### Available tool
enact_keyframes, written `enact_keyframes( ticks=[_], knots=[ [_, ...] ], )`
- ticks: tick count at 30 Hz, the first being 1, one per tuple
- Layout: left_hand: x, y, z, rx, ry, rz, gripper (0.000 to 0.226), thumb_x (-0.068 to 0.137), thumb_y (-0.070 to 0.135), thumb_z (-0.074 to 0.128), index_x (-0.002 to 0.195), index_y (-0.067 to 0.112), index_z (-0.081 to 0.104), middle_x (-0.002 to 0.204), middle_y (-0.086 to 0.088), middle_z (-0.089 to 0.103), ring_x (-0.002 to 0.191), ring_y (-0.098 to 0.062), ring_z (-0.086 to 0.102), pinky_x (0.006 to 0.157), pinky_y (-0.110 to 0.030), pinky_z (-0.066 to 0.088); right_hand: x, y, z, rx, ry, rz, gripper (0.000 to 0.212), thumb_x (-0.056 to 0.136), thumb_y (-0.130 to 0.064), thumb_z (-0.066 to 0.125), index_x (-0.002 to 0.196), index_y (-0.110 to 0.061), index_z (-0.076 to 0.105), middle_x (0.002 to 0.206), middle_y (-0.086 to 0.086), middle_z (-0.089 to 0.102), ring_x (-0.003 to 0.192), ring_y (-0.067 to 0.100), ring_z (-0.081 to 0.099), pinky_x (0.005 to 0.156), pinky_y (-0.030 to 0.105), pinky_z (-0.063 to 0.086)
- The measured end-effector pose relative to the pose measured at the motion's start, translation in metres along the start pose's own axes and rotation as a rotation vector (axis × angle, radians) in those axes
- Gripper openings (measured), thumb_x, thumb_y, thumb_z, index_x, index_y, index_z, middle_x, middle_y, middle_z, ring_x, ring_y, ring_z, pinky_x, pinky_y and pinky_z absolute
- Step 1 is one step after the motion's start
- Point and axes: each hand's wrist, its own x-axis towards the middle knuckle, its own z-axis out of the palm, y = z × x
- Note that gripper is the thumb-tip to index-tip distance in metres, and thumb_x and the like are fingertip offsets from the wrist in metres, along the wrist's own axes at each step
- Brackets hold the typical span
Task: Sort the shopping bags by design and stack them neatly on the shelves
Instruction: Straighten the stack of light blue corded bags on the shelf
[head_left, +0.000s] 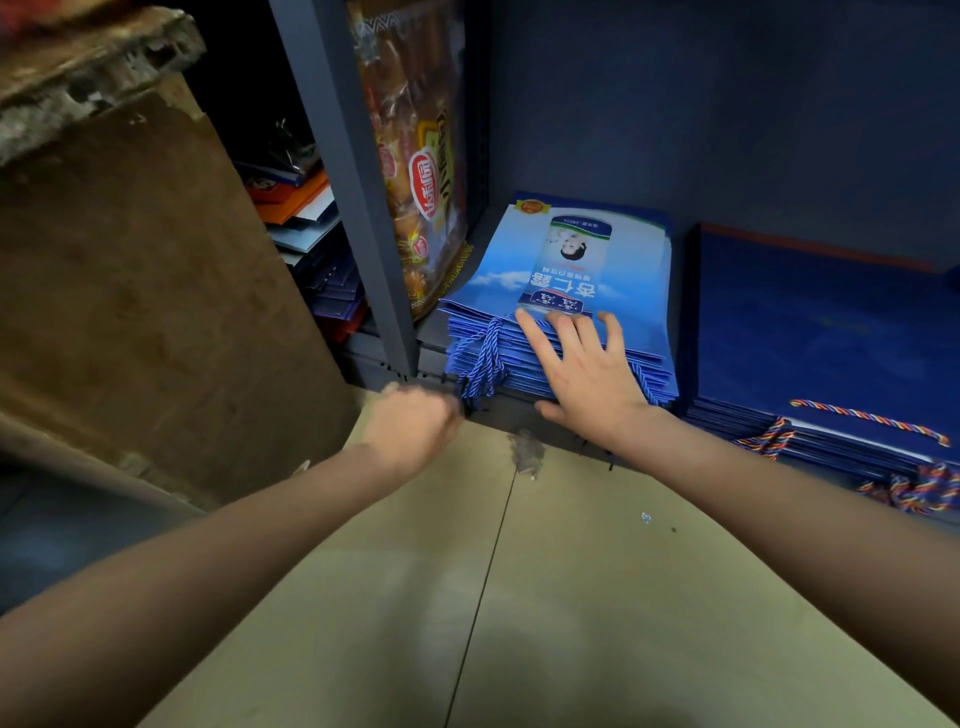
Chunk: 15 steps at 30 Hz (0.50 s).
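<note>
A stack of light blue shopping bags (613, 260) printed with a carton picture lies flat on the bottom shelf (514, 408), blue cord handles (485, 358) hanging over its front edge. My right hand (587, 369) rests flat on the front of this stack, fingers spread and straight. My left hand (415, 426) is blurred, just left of the cord handles at the shelf's front edge, fingers curled; whether it holds a cord is hidden. To the right lies a stack of dark blue bags (810, 332) with multicoloured cord handles (872, 418).
An orange patterned bag (421, 156) stands upright against the grey shelf post (358, 197). Behind the post, mixed orange, white and purple bags (311, 234) are piled. A brown cardboard sheet (145, 291) leans at the left. Beige floor tiles (519, 597) lie below.
</note>
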Motion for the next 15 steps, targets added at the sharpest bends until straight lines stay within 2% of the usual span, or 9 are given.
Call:
enact_keyframes(
  ticks=[3,5,8,9,12,15],
  knots=[
    [0.004,-0.004,-0.017,-0.492,0.347,-0.237,0.018,0.096,0.025,0.047,0.097,0.011,0.058,0.097,-0.003,0.059,0.082,-0.019,0.056,0.074,-0.03,0.04,-0.003,0.001,0.003,-0.014,0.057,0.003,0.11,0.066,-0.053,0.075,0.15,-0.011,0.018,0.131,0.016,0.049,0.116,0.032,0.049,0.104,0.052,0.033],
    [0.017,0.005,-0.029,-0.613,0.48,-0.257,0.016,0.095,0.023,0.051,0.1,0.008,0.053,0.099,-0.003,0.049,0.085,-0.019,0.053,0.077,-0.03,0.039,-0.002,0.002,0.006,-0.015,0.11,0.015,0.112,0.057,-0.055,0.079,0.147,-0.009,0.029,0.124,0.016,0.055,0.109,0.031,0.055,0.099,0.051,0.039],
    [0.034,0.019,-0.03,-0.53,0.407,-0.25,0.032,0.094,0.023,0.055,0.121,0.008,0.047,0.12,-0.009,0.042,0.109,-0.024,0.047,0.092,-0.034,0.037,-0.002,0.001,0.006,-0.02,0.139,0.007,0.114,0.053,-0.056,0.081,0.145,-0.01,0.033,0.121,0.016,0.057,0.107,0.031,0.057,0.098,0.05,0.041],
    [0.038,0.02,-0.026,-0.53,0.387,-0.269,0.034,0.094,0.022,0.055,0.124,0.009,0.047,0.123,-0.01,0.041,0.109,-0.026,0.049,0.093,-0.035,0.039,-0.002,0.001,0.006,-0.017,0.138,0.003,0.113,0.054,-0.055,0.081,0.146,-0.01,0.032,0.122,0.016,0.057,0.108,0.031,0.056,0.098,0.05,0.04],
    [0.041,0.023,-0.021,-0.534,0.41,-0.298,0.03,0.095,0.018,0.052,0.124,0.01,0.049,0.12,-0.009,0.049,0.099,-0.029,0.057,0.085,-0.042,0.046,-0.002,0.0,0.005,-0.021,0.095,0.001,0.112,0.059,-0.055,0.078,0.148,-0.011,0.026,0.126,0.016,0.054,0.112,0.031,0.053,0.101,0.051,0.037],
    [0.039,0.023,-0.02,-0.302,0.405,-0.255,0.032,0.096,0.023,0.05,0.126,0.013,0.048,0.113,-0.006,0.059,0.102,-0.027,0.054,0.073,-0.039,0.044,-0.002,-0.001,0.004,-0.027,0.079,0.002,0.112,0.061,-0.056,0.076,0.149,-0.011,0.024,0.128,0.016,0.052,0.114,0.031,0.052,0.102,0.052,0.035]
  ],
)
